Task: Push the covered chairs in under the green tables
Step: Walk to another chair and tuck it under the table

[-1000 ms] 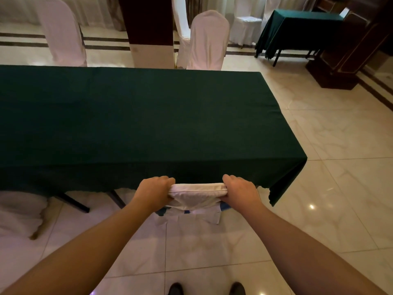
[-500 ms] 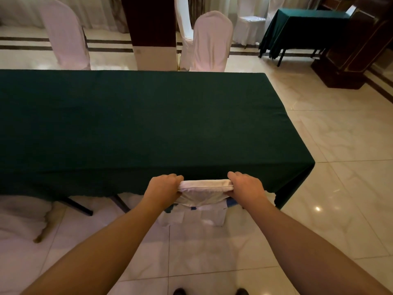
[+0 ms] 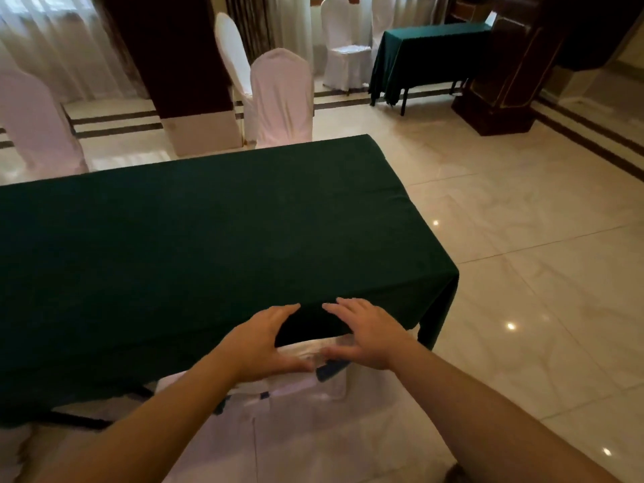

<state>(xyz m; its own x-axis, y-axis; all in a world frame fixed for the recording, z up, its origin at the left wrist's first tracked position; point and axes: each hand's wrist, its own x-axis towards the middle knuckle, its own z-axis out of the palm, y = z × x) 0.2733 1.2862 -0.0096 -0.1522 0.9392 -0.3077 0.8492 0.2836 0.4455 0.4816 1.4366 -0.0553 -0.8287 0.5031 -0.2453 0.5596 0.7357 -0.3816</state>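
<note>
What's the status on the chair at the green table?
Left hand open, right hand open, neither gripping. Covered chair tucked under green table. Nothing blocking.

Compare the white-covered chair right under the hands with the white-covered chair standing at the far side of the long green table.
The near white-covered chair sits tucked under the long green table's edge, mostly hidden; the far white-covered chair stands clear, its whole back showing. The open left hand and right hand are over the near one; nobody is by the far one. Both wear white fabric covers.

Head-worn view (the only one), looking forward and down, close above the green table (image 3: 209,256).
</note>
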